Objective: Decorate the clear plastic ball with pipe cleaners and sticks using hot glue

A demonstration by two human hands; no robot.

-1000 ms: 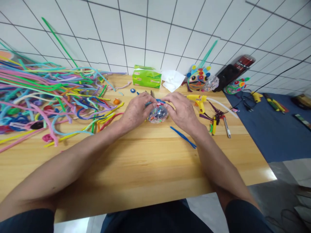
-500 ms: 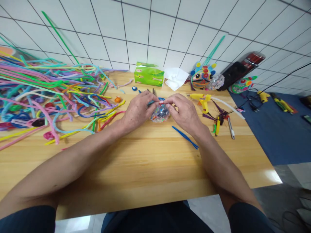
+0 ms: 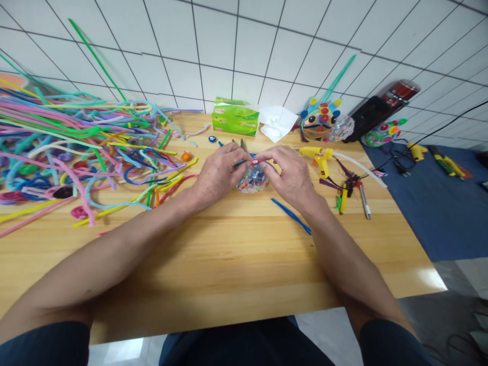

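Note:
A clear, rounded plastic ball or cup with small colourful bits inside [image 3: 252,180] rests on the table between my hands. My left hand [image 3: 221,172] is closed at its upper left side, thumb and fingers bent toward the top. From the other side my right hand [image 3: 286,172] pinches at the top, where a small red piece shows by the fingertips. Behind my left fingers lie pliers [image 3: 243,144], partly covered. Blue pipe cleaners [image 3: 292,216] lie beside my right wrist.
A large heap of pipe cleaners [image 3: 76,137] covers the left. Along the tiled wall stand a green tissue pack [image 3: 235,119], a white tissue [image 3: 276,123], a decorated figure [image 3: 317,120] and a dark bottle [image 3: 381,109]. A yellow glue gun [image 3: 321,159] and white pen [image 3: 365,202] lie right.
The fingertips at the top of the clear ball have come closer together and cover more of the red piece. The view has shifted very slightly; other things stay put.

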